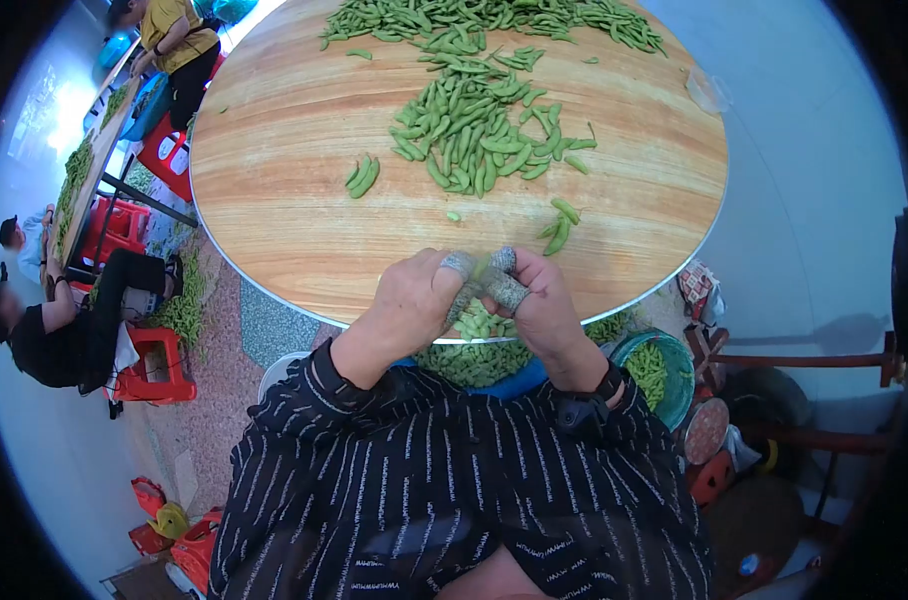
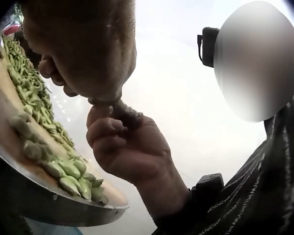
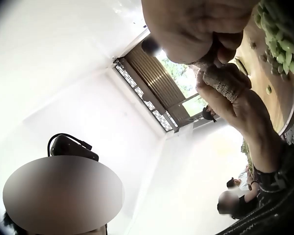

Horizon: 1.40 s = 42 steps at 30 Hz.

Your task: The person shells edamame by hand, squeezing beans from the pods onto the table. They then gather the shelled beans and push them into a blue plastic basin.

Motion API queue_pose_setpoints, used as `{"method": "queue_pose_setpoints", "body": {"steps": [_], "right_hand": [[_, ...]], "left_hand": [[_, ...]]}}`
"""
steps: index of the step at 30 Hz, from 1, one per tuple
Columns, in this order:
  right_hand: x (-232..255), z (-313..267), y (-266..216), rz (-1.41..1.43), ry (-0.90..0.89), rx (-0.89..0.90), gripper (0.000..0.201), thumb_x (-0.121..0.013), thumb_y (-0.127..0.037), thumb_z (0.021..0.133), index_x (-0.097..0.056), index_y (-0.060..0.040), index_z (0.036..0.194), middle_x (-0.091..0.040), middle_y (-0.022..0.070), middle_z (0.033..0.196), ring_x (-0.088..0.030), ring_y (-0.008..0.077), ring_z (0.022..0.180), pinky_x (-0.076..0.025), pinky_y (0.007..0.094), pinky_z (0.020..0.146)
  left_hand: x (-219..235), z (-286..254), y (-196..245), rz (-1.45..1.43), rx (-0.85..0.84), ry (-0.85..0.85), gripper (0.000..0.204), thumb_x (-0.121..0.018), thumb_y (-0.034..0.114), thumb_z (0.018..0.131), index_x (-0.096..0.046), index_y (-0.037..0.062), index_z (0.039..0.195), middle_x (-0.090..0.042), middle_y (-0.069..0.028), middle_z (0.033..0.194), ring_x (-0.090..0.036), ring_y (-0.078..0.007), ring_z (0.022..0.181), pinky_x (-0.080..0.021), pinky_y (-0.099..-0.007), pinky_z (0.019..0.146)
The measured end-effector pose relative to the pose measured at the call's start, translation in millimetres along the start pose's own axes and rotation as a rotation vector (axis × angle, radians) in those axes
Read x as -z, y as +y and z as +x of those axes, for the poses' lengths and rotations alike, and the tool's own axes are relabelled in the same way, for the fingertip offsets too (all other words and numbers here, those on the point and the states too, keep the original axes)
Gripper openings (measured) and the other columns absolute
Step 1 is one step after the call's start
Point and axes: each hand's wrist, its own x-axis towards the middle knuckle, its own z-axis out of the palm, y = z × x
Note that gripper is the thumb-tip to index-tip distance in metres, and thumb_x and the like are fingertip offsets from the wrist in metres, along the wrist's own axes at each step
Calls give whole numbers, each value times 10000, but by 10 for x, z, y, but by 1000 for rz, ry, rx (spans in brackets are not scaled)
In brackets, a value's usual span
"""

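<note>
Both hands meet over the round wooden table's [image 1: 294, 200] near edge, their fingertips together and wrapped in grey coverings. The left hand [image 1: 404, 295] and the right hand [image 1: 549, 305] have curled fingers and pinch a small green pod [image 1: 482, 262], blurred and mostly hidden by the fingers. Shelled green beans [image 1: 482, 322] lie just beneath the hands; the left wrist view shows plump beans [image 2: 73, 177] by the rim. Beyond the hands are a few loose pods [image 1: 559, 228], a pair of pods [image 1: 363, 177] and a larger pile of pods [image 1: 464, 125].
More pods [image 1: 514, 15] cover the table's far side. Below the near edge sits a container of beans [image 1: 474, 364], with a green basket of pods [image 1: 659, 375] to the right. People [image 1: 49, 325] sit at another table on the left, near red stools [image 1: 154, 365].
</note>
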Motion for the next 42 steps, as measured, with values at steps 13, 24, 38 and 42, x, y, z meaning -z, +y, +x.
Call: {"method": "queue_pose_setpoints", "body": {"steps": [13,24,38,42], "right_hand": [[-56,25,6,-352,-21,294,115,-528,25,770,-541,11,884,-558,2,797,-488,56,723,-409,205,633],[23,41,40,-670,-73,234,175,-490,68,696,-536,16,856,-558,9,735,-488,81,677,-405,232,596],[48,90,-42,-81,-13,-46,174,-519,22,770,-573,11,935,-582,9,784,-488,33,654,-390,177,552],[66,122,47,-351,-5,138,139,-525,22,743,-572,17,874,-593,36,744,-496,73,614,-398,218,537]], "left_hand": [[-230,-26,-35,-1120,746,188,151,-549,143,804,-489,6,822,-526,-108,609,-508,-173,521,-402,-275,485],[-139,-126,-60,-495,562,-19,152,-536,-21,692,-479,-28,832,-527,-120,628,-490,-169,534,-402,-282,507],[-74,-9,-106,-1114,762,-30,98,-537,74,817,-522,14,893,-506,9,616,-442,-34,512,-319,-164,438],[-15,26,-67,-1084,798,-111,105,-532,38,803,-520,9,904,-519,5,628,-460,-38,530,-338,-171,451]]}}
